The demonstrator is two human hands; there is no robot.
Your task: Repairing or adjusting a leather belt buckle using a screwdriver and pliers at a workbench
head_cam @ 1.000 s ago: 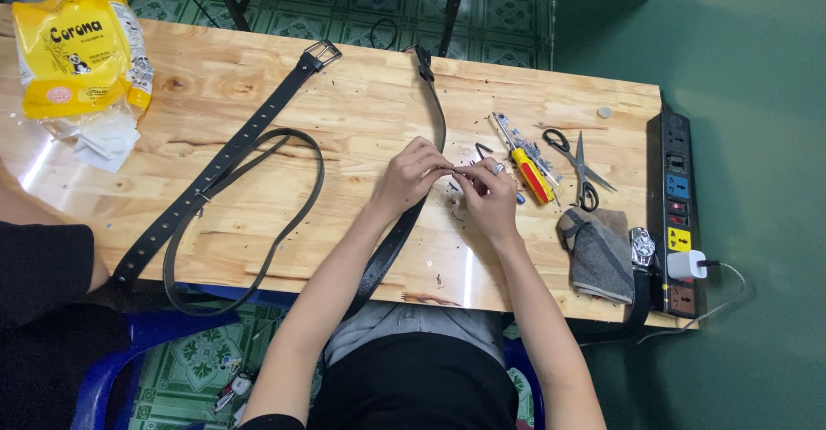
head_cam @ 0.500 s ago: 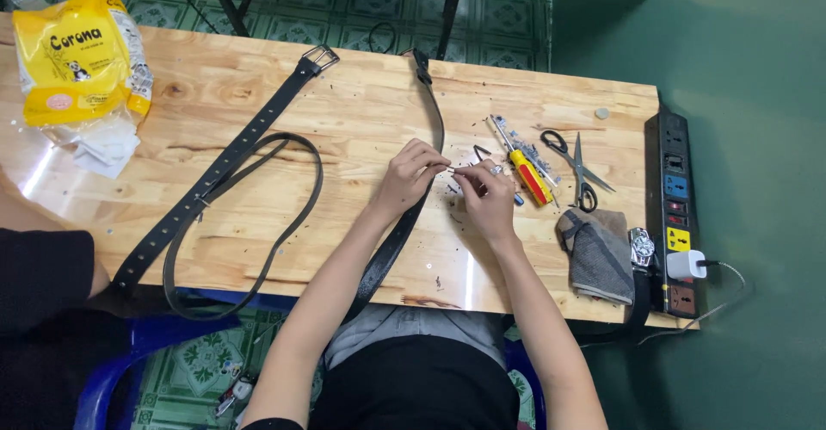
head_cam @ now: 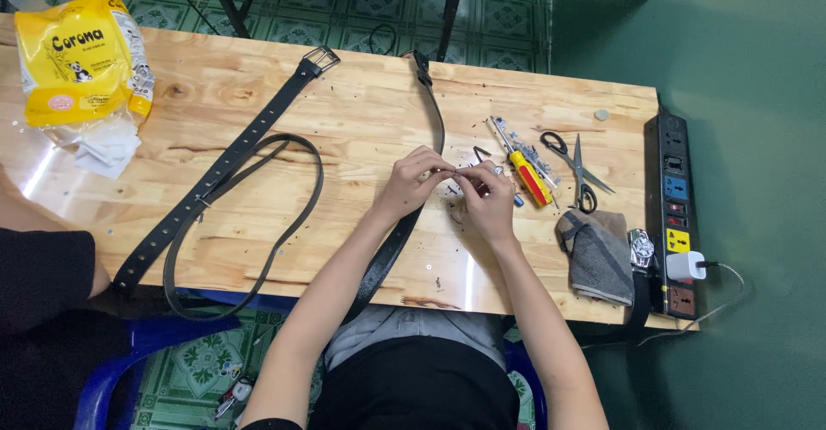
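Left hand (head_cam: 413, 180): fingertips pinched on a small metal part (head_cam: 460, 172), held just above the desk (head_cam: 361, 120).
Right hand (head_cam: 483, 199): fingers curled in, gripping the same small metal part from the other side; the two hands meet at it.
Small metal part: too small to tell its exact kind; it sits between the fingertips, over the middle of the desk.
Black belt (head_cam: 404, 223): runs from the far edge of the desk, passes under the left hand and hangs off the near edge.
Second belt (head_cam: 232, 167): black with punched holes, buckle at the far end, lies diagonally to the left, looped with a thinner strap.
Screwdriver (head_cam: 527, 173): yellow and red handle, just beside the right hand.
Scissors (head_cam: 576, 167): black handles, lying open to the right of the screwdriver.
Grey cloth (head_cam: 598, 258): near the right edge.
Power strip (head_cam: 673, 206): along the right edge, a white charger plugged in.
Yellow packet (head_cam: 77, 55): far left corner, well apart from the hands.
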